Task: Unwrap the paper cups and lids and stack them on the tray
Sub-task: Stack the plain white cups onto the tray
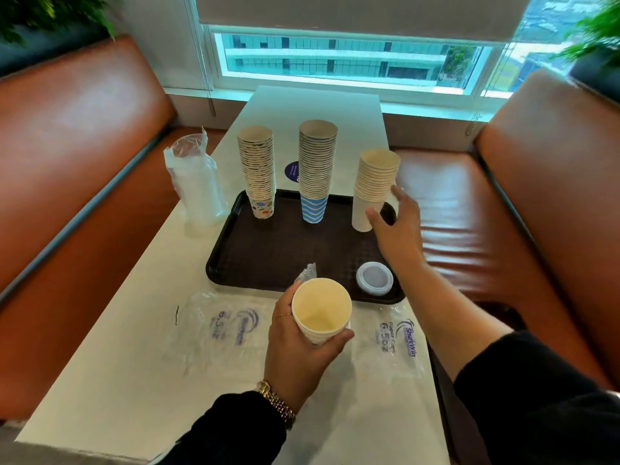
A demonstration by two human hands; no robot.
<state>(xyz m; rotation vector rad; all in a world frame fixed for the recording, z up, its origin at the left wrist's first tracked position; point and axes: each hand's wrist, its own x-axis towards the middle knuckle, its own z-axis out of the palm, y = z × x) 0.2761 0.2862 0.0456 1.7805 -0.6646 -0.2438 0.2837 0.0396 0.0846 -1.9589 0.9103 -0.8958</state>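
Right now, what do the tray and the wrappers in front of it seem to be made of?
The tray: probably hard plastic, dark brown, matte, with a fine grid texture. The wrappers: thin clear plastic film, glossy and wrinkled, with blue print; the table shows through them.

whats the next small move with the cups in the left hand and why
Probably nest the cups that the left hand holds onto the plain white stack on the tray: the right hand already steadies that stack, and they look alike.
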